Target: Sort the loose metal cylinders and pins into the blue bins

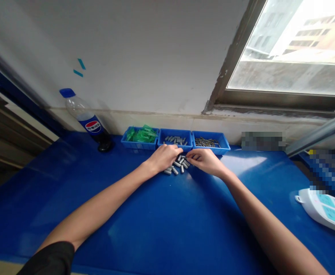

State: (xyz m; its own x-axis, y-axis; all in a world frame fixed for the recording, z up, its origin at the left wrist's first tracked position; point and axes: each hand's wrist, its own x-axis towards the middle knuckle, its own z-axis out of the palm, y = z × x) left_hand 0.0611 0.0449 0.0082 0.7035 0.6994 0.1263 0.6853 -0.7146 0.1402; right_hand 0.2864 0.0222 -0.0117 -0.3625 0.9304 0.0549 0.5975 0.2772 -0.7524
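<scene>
A small pile of short grey cylindrical pieces [181, 164] lies on the blue tabletop, between my two hands. My left hand [165, 156] is closed at the left of the pile, its fingers curled toward the pieces just in front of the middle bin. On the other side my right hand [204, 159] is pinched closed, its fingertips at the pile's right edge. Whatever either hand holds is too small or hidden to name. Behind them, the middle blue bin [189, 147] holds more of the grey pieces [176, 139].
The left bin [139, 145] contains green plastic pieces [143, 134]; the right bin [226, 147] has thin metal pins or screws [206, 142]. A cola bottle [91, 124] stands back left by the wall. A white power strip [324, 210] lies at the right on the blue table [156, 229].
</scene>
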